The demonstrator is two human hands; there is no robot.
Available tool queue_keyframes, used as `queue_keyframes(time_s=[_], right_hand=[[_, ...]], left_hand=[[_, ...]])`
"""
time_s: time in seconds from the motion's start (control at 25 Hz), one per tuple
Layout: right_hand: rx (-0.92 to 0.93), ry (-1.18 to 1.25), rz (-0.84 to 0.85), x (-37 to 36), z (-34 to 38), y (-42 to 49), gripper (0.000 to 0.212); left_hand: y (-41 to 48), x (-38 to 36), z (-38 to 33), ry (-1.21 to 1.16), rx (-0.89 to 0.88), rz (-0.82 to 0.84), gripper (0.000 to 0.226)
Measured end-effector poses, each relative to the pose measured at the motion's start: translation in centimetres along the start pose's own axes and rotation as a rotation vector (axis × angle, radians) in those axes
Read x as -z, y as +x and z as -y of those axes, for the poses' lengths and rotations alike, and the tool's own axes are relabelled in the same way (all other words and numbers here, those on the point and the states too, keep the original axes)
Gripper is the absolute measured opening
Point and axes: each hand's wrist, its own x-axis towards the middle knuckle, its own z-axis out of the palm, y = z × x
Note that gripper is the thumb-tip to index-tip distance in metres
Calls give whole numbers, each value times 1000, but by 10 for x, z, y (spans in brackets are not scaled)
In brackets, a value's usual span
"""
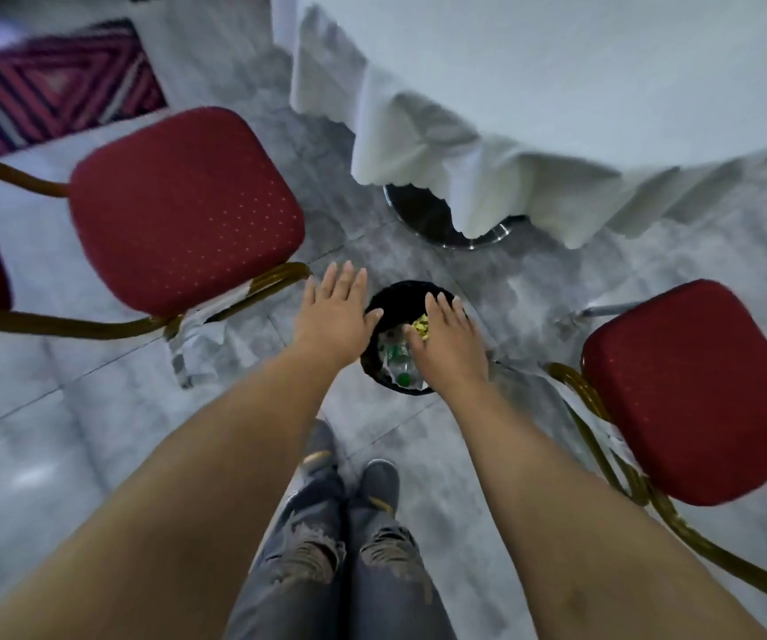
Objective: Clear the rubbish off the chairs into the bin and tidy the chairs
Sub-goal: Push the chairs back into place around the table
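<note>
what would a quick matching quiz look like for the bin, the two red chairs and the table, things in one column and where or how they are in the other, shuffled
Things:
1. small round black bin
2. red padded chair with gold metal frame on the person's left
3. red padded chair with gold metal frame on the person's right
4. table under a white draped cloth

Places or states:
A. bare seat, right edge of view
B. beyond the bin, top of view
C. on the floor under both open hands, rubbish inside
D. bare seat, beside a striped rug

Pairs: 1-C, 2-D, 3-A, 4-B
</note>
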Motion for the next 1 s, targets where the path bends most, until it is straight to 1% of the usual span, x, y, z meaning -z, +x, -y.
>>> queue_keyframes(time_s=[0.12,0.24,0.4,0.52,0.64,0.8,1.0], right_hand=[[127,-84,-29,30,48,-47,68],[227,-149,-39,42,90,-83,68],[323,-164,-71,36,163,-119,68],[352,-144,-79,18,230,-139,69],[374,-111,-92,-7,291,-159,68],[454,-58,-97,-38,372,-182,66],[541,-68,-51,-59,454,-171,66]], left_hand=[[-69,42,34,-10,46,-81,66],[-120,65,77,-11,112,-137,65],[-185,87,157,-20,194,-202,65],[-225,99,225,-32,251,-232,66],[-257,109,289,-37,285,-291,65],[-288,127,367,-47,345,-362,64],[-286,155,444,-67,406,-454,62]])
